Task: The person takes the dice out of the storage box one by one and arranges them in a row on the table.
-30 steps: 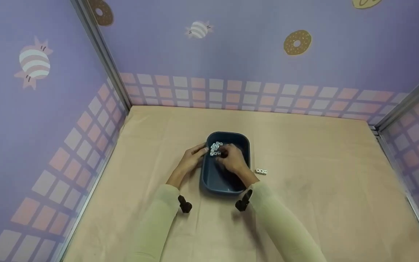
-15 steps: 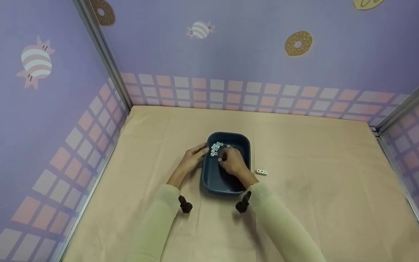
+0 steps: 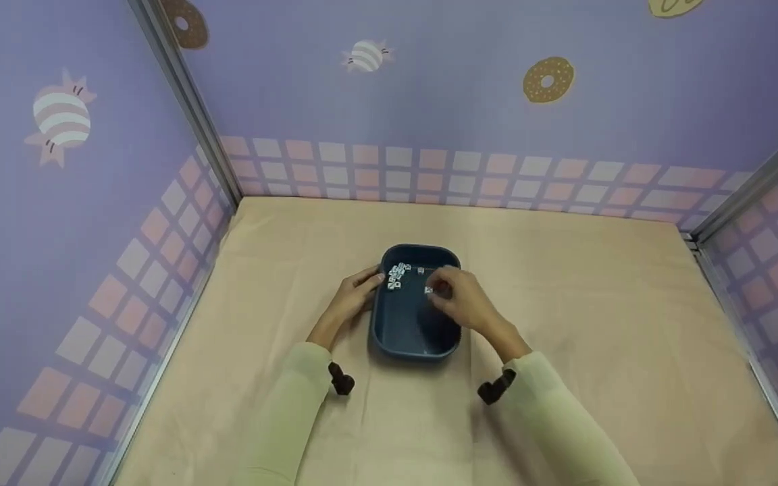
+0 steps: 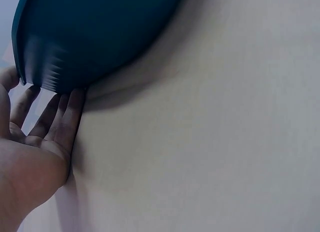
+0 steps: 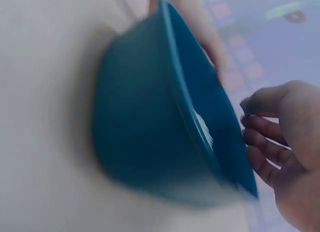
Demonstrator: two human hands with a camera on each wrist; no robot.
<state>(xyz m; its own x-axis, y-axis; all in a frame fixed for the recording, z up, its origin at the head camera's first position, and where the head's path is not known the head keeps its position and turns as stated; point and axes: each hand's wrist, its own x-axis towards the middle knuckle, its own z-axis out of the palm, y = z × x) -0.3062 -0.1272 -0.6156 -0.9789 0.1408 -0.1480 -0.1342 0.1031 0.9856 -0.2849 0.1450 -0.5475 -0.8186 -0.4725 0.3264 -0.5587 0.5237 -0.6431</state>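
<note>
A dark blue plastic tub [image 3: 406, 337] stands on the cloth-covered table. My left hand [image 3: 355, 295] grips its left side, the thumb over the rim and the fingers [image 4: 64, 117] along the outer wall. Several small white dice [image 3: 397, 275] with black marks lie clustered at the tub's far left, and one die [image 3: 421, 270] lies apart near the far wall. Above the tub's right side, my right hand [image 3: 464, 297] pinches a die [image 3: 429, 290] between thumb and fingertips. The thumb and index finger meet in the right wrist view, where the tub is blurred.
Beige cloth [image 3: 585, 324] covers the table around the tub. Purple patterned panels [image 3: 456, 101] rise at the back and both sides, joined by metal posts [image 3: 193, 101]. The right forearm covers the cloth just right of the tub.
My right hand has drawn a die from the cluster and moved right with it, toward the tub's right rim. Its arm now hides the row of three dice outside. The left hand stays put.
</note>
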